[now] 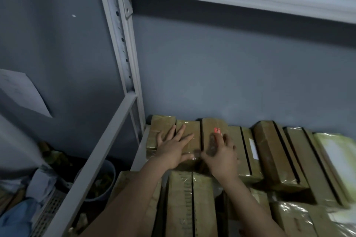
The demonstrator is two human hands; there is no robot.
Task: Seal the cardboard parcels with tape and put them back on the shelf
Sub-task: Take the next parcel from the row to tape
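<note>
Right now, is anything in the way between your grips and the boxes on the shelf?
Nothing visible. The left grip lies flat on the taped parcels at the back left, and the right grip touches the red-marked parcel beside them.

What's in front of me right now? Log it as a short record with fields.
Left: left hand flat, fingers spread, on two taped parcels at the back row's left end
Right: right hand blurred, fingers resting on the parcel with a red mark
Stock: brown tape-wrapped parcels packed side by side in two rows
Shelf: white metal frame, grey wall behind
Beside: blue basin lower left
</note>
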